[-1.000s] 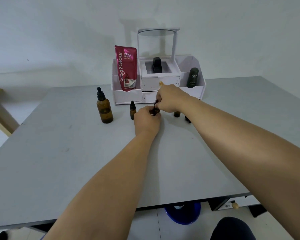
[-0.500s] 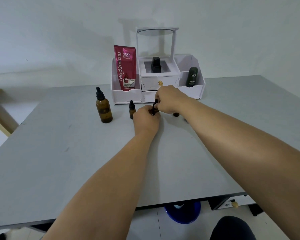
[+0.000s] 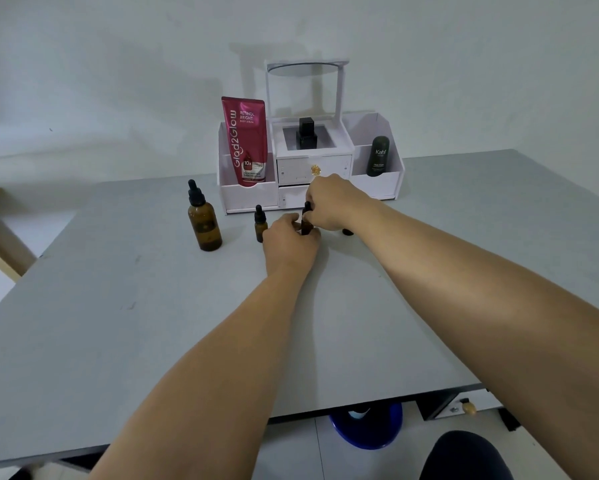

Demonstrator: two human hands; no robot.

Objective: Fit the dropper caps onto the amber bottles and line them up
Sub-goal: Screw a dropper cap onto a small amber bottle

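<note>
A small amber bottle (image 3: pixel 306 227) stands between my hands near the middle of the grey table (image 3: pixel 152 306). My left hand (image 3: pixel 289 242) grips its body from the front. My right hand (image 3: pixel 332 204) pinches the black dropper cap (image 3: pixel 306 206) on top of it. A large capped amber bottle (image 3: pixel 204 225) stands to the left, and a small capped one (image 3: pixel 260 225) stands beside my left hand. Another small dark bottle (image 3: pixel 347 232) peeks out behind my right wrist, mostly hidden.
A white cosmetics organiser (image 3: pixel 377 188) with a mirror stands at the back, holding a red tube (image 3: pixel 245 140), a black perfume bottle (image 3: pixel 306 133) and a dark green bottle (image 3: pixel 379 161). A blue stool (image 3: pixel 367 427) sits under the table's front edge.
Both hands stay at the small bottle; my right hand's fingers have shifted slightly on the cap. The view has tilted a little.
</note>
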